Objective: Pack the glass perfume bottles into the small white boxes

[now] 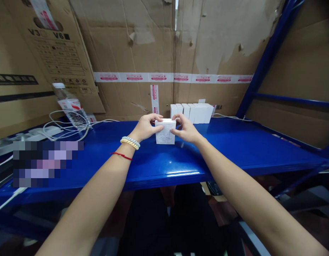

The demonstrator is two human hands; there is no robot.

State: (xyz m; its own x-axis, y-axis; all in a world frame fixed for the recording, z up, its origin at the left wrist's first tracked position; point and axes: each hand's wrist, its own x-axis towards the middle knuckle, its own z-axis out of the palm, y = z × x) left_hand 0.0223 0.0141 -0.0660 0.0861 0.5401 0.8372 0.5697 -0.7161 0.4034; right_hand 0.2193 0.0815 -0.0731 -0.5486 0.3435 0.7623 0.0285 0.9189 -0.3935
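Note:
A small white box (165,136) with fine print on its near face stands upright on the blue shelf top (223,149). My left hand (148,126) grips its left upper corner, thumb on the printed face and fingers over the top edge. On the opposite side, my right hand (186,128) pinches the right upper corner in the same way. The far side of the box is hidden. Just behind my right hand, a row of several similar white boxes (200,113) stands against the cardboard.
Cardboard panels (132,57) with printed tape form the back wall. At left are a plastic bottle (72,106), coiled white cables (53,122), a power strip (38,134) and a pixelated area. A blue metal post (268,53) rises at right.

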